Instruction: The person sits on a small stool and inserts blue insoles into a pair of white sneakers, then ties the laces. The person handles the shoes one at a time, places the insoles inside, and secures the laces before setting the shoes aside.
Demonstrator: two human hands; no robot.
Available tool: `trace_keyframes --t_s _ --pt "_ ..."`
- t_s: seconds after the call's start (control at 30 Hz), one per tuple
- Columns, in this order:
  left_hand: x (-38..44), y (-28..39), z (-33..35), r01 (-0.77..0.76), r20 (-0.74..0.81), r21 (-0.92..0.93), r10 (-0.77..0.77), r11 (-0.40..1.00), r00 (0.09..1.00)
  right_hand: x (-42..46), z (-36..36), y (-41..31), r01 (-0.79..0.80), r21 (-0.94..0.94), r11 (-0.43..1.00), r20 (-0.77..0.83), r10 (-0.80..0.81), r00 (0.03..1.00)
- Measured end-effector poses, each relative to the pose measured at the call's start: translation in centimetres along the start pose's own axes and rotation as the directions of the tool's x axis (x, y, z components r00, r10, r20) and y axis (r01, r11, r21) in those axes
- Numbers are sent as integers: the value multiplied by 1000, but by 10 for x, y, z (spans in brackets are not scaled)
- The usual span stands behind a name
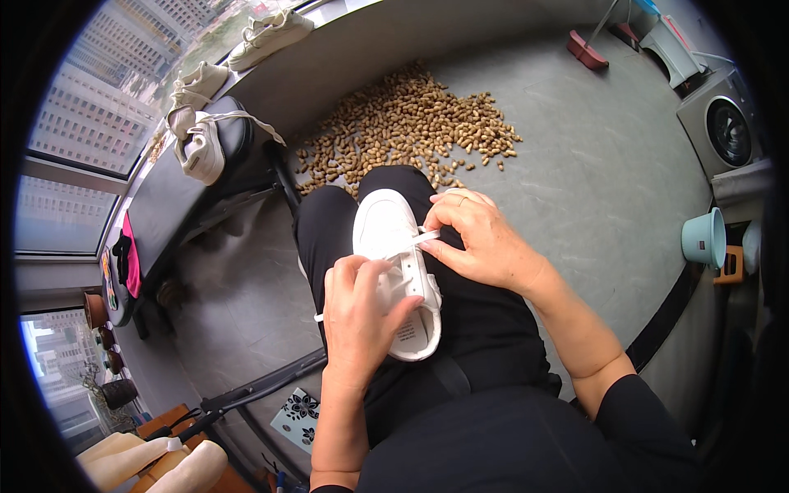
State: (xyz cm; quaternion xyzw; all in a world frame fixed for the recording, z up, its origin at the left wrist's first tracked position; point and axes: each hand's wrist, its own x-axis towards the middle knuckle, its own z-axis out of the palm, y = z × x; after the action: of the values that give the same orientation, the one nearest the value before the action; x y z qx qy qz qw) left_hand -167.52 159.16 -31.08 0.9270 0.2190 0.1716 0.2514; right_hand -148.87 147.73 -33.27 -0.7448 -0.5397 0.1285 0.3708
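Note:
A white lace-up sneaker rests on my lap over black trousers, its toe pointing away from me. My right hand pinches a flat white shoelace between thumb and fingers at the shoe's right side. Over the shoe's opening is my left hand, its fingers bent at the tongue and laces and its thumb near the right eyelet row. Whether those fingers grip anything is hidden. Printed writing shows on the insole.
A padded black bench stands at the left, with an off-white shoe on it. More shoes line the window sill. Peanuts in shells cover the floor ahead. At the right are a washing machine, a light-blue bucket and a pink broom.

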Motion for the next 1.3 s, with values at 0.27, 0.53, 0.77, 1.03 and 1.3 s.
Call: trace_keyframes --t_s 0.27,0.53,0.77,1.03,1.3 --pt "-5 -13 9 113 -3 -218 -117 969 993 27 -31 -21 -206 385 900 345 67 936" --pt "-18 -13 0 146 -97 -102 -156 984 983 46 -110 -33 28 -215 976 211 19 977" --pt "-6 -12 -7 136 111 -96 -125 986 986 51 -193 -58 -44 111 993 249 15 968" --pt "5 -7 -24 87 144 -181 -62 980 988 64 -217 -79 -10 403 915 29 -2 1000" --pt "43 16 -36 77 150 -829 87 553 985 83 -128 -101 129 636 761 163 -296 941"
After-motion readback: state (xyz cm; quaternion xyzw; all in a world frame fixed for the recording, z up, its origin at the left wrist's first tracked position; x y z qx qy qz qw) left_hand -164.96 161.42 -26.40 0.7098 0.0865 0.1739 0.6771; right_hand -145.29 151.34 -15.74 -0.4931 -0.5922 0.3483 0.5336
